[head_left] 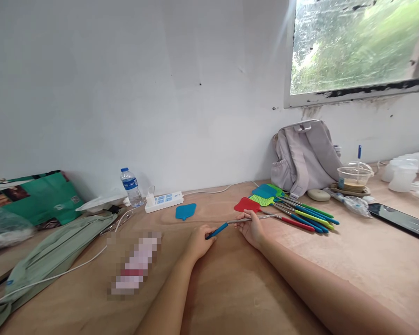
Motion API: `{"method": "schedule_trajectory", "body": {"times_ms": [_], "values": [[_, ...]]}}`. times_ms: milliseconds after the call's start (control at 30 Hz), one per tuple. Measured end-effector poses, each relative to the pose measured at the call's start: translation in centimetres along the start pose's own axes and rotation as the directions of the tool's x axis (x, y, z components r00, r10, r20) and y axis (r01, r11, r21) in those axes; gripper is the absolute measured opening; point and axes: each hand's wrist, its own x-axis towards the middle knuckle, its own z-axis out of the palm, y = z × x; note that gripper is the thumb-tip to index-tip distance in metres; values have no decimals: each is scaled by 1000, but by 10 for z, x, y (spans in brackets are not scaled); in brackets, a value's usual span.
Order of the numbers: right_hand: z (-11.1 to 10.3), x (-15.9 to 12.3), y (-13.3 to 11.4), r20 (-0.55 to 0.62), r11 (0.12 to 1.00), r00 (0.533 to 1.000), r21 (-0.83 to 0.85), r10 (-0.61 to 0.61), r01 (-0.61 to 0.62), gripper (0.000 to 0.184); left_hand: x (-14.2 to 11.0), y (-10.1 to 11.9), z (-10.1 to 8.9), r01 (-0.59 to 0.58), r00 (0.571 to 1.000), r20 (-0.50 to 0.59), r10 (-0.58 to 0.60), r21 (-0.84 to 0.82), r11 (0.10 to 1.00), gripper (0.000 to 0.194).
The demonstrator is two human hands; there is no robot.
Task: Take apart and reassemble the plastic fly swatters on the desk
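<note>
My left hand (199,242) is closed round a blue handle (217,231) that points up to the right. My right hand (252,229) pinches a thin metal rod (244,220), whose left end meets the upper end of the handle. I cannot tell whether the two are joined. Beyond my left hand, a loose blue fly swatter head (185,211) lies flat on the table. Just past my right hand is a red fly swatter (247,204), beside a pile of fly swatters (296,210) with blue, green and yellow-green parts.
A white power strip (164,201) and a water bottle (131,187) stand near the wall. Left lie a green bag (52,200), a sage cloth (56,253) and a blurred item (138,263). Right are a backpack (305,156), a drink cup (354,179), a phone (401,221) and white containers (403,174).
</note>
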Motion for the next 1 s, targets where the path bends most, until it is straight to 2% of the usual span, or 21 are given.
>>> {"method": "schedule_trajectory", "body": {"times_ms": [367,567,833,1000], "values": [[-1,2,1,-45,997,997,-42,57,-59,29,0,-4,5,-40,999,-21,39,-34,999,23],[1,1,1,-16,995,997,-68,76,-77,24,0,-9,8,-99,994,-39,100,34,995,25],[3,1,4,-5,992,996,-90,89,-89,24,3,-7,0,-87,970,-208,127,190,978,38],[3,0,4,-10,993,996,-70,93,-94,31,-1,0,1,-116,970,-205,128,71,991,40]]}}
